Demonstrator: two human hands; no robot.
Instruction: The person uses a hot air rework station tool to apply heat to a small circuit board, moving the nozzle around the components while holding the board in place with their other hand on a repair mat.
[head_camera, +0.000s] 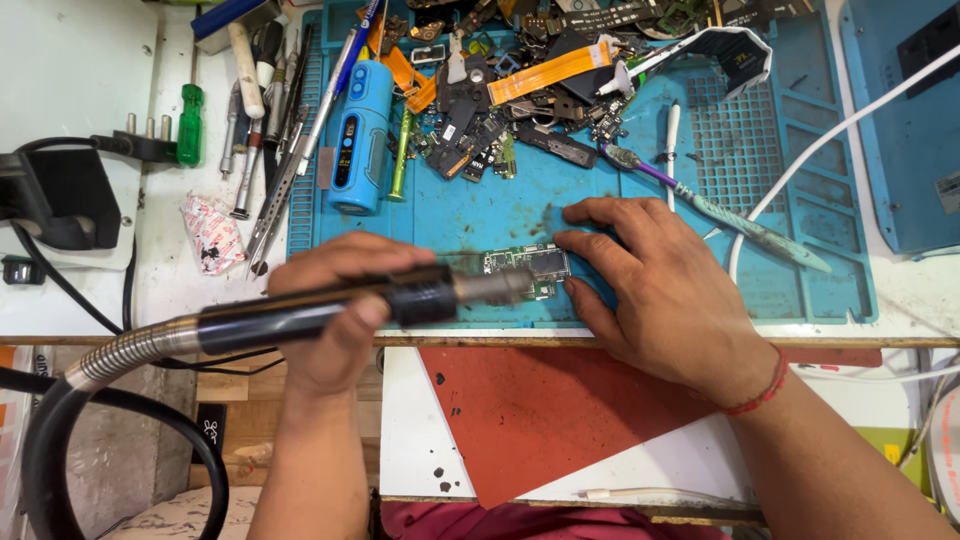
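Fingers (345, 262) of left hand (335, 310) wrapped tight around hot-air handpiece (330, 308), nozzle over small circuit board (530, 265) on blue mat (500, 215). Right hand (655, 290) fingers spread, pinning board's right edge.

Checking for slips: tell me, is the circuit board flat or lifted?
Flat: the board lies on the blue mat, right hand fingertips pinning its edge.

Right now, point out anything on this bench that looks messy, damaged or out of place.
Loose parts and orange ribbon cables lie heaped at the blue mat's far edge. The mat has a dark smudge beside the circuit board, and the red sheet below carries dark spots. The toothbrush looks grimy.
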